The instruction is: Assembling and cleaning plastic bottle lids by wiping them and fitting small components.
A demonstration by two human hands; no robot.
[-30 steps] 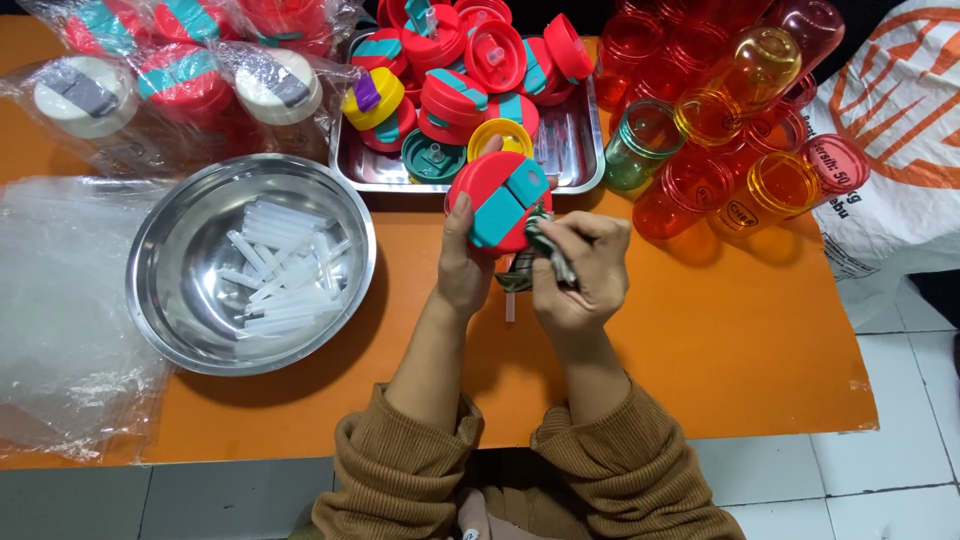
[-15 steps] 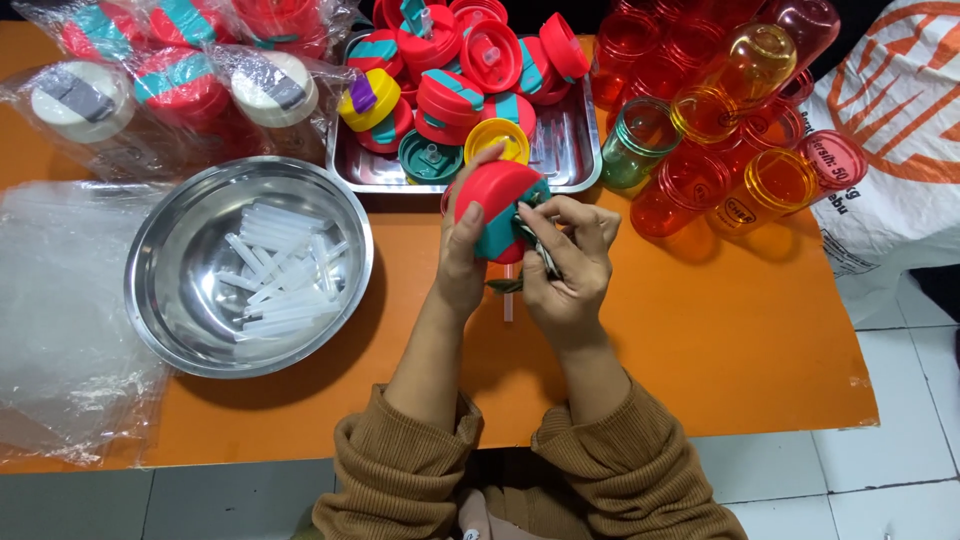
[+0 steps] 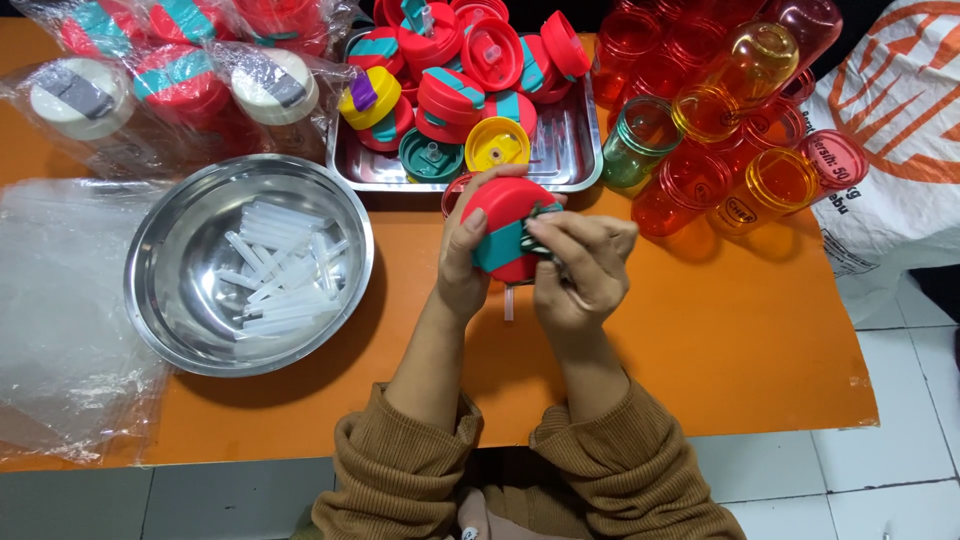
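Observation:
Above the orange table (image 3: 720, 330), both my hands hold one red bottle lid with a teal band (image 3: 503, 225). My left hand (image 3: 462, 255) cups its left side, thumb up along the rim. My right hand (image 3: 580, 265) grips the lid's right side, fingers curled over a dark teal part at its edge. A short clear straw (image 3: 508, 302) hangs down from under the lid. A metal bowl (image 3: 170, 215) of several clear straw pieces (image 3: 275, 275) sits to the left of my hands.
A metal tray (image 3: 570, 150) of red, teal and yellow lids stands just behind my hands. Coloured transparent cups (image 3: 720, 130) crowd the back right. Bagged lids (image 3: 170, 70) lie at the back left, clear plastic sheets (image 3: 50, 330) at the left, a white sack (image 3: 890, 120) at the right.
The lid has been turned in my hands, its red top now facing up. My right hand has moved from below it onto its right edge.

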